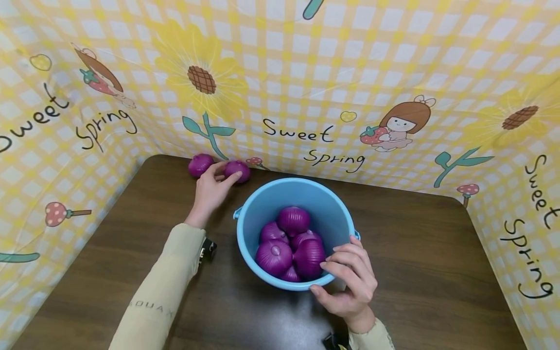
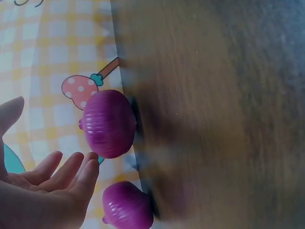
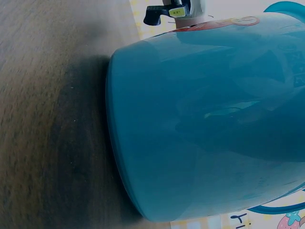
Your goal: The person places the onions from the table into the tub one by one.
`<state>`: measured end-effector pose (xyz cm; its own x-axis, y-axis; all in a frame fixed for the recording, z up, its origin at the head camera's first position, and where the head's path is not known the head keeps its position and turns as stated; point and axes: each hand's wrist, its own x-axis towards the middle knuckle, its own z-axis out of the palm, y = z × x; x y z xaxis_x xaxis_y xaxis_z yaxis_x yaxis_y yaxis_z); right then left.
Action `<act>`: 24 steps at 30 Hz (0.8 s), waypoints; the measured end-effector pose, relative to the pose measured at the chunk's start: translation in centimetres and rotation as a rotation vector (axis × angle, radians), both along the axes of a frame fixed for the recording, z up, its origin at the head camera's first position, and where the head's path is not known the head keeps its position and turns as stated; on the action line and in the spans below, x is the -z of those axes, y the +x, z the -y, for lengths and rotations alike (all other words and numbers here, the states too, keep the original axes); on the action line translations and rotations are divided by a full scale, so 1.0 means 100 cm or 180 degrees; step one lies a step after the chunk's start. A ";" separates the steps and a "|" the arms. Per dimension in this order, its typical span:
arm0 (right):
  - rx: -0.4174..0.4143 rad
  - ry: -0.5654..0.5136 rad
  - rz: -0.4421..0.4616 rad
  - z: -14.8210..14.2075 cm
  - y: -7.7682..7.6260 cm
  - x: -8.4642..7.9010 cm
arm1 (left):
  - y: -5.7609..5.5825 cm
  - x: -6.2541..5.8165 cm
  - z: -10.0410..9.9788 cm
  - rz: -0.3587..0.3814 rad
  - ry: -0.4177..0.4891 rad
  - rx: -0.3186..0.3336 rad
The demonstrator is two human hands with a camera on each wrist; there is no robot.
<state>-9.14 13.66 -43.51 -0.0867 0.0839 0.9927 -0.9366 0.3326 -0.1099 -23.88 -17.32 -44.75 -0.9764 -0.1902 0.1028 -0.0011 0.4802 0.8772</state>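
Note:
Two purple onions lie at the table's back left: a right one (image 1: pixel 239 171) and a left one (image 1: pixel 200 166). My left hand (image 1: pixel 212 187) reaches to the right onion (image 2: pixel 109 125), thumb and fingers spread apart around its near side. In the left wrist view the left hand (image 2: pixel 52 191) has its fingertips right at that onion's edge, the thumb well away from it. A light blue bucket (image 1: pixel 258 204) holds several purple onions (image 1: pixel 294 220). With thumb outside and fingertips over the rim, my right hand (image 1: pixel 350 279) grips the bucket (image 3: pixel 200 124) at its front right.
The bucket stands upright on a dark brown wooden table (image 1: pixel 420 272). Behind and at both sides rises a yellow checked cloth (image 1: pixel 284 73) with printed flowers and lettering. The two loose onions sit close against it.

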 end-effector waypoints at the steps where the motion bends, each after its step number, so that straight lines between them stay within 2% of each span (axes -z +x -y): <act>1: 0.0002 0.0002 0.0004 0.000 0.000 0.000 | -0.002 0.000 0.000 0.0019 0.0010 -0.0003; 17: 0.0022 0.0030 0.0013 -0.001 0.000 0.001 | -0.024 0.006 0.007 0.0227 -0.0184 -0.0018; 24: 0.0026 0.0008 -0.0007 0.000 -0.001 0.001 | -0.035 0.011 0.009 0.0308 -0.0234 0.0069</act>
<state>-9.21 13.68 -43.57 -0.0837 0.0822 0.9931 -0.9341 0.3407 -0.1070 -27.35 -18.21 -45.88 -0.9862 -0.1642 0.0207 -0.0730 0.5439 0.8360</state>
